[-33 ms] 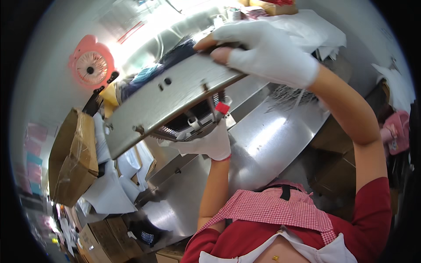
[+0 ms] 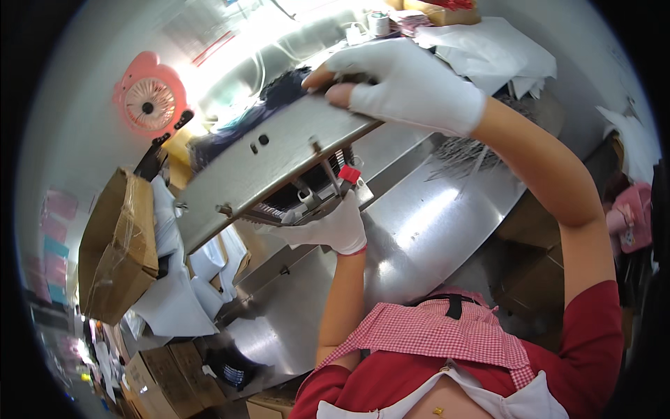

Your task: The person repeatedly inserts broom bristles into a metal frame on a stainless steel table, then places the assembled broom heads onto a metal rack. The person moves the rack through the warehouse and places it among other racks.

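A long metal plate (image 2: 279,140) is tilted up in front of me, with two holes and short pins along its near edge. My right hand (image 2: 412,87), in a white glove with bare fingertips, closes over the plate's far right end, by a dark part I cannot make out. Beneath the plate is a dark ribbed mechanism (image 2: 307,195) with metal rods and a red-tipped lever (image 2: 349,174). My left hand (image 2: 324,227), gloved in white, lies along the mechanism's near edge, thumb apart from the stretched fingers. The plate and mechanism partly hide those fingertips.
A steel worktable (image 2: 419,223) runs beneath, with a bundle of thin grey strands (image 2: 467,146) at its right. Left stand an open cardboard box (image 2: 115,251), white sheets (image 2: 178,300) and a pink fan (image 2: 149,103). Dark cloth (image 2: 230,133) lies behind the plate.
My right hand has shifted slightly left, and the metal plate has come down a little with it. The left hand stays in nearly the same place.
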